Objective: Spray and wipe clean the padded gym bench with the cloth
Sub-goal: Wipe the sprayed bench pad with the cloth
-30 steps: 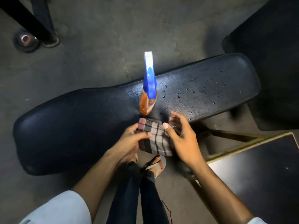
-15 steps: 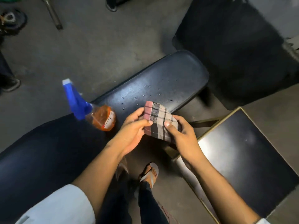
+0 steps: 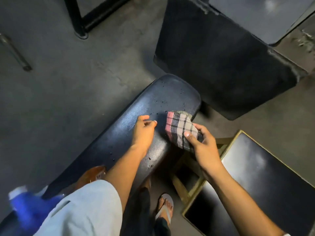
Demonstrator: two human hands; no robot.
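Observation:
The black padded bench (image 3: 119, 133) runs from lower left to the centre, its far end dotted with spray droplets. My right hand (image 3: 202, 147) grips the folded plaid cloth (image 3: 179, 128), whose far edge lies on the bench's right end. My left hand (image 3: 144, 132) hovers over the pad just left of the cloth, fingers loosely curled, holding nothing. The spray bottle, orange liquid (image 3: 90, 174) and blue trigger head (image 3: 29, 208), lies on the bench at lower left, partly hidden behind my sleeve.
A large dark pad (image 3: 221, 53) stands just beyond the bench's end. A black platform with a brass-coloured frame (image 3: 265, 176) sits at the right. A black metal frame leg (image 3: 80, 23) and a rod (image 3: 15, 51) are on the concrete floor. My sandalled foot (image 3: 164, 206) is below.
My left hand has let go of the cloth; my right hand alone carried it to the bench's right end. The view shifted right, so the bottle now sits at lower left.

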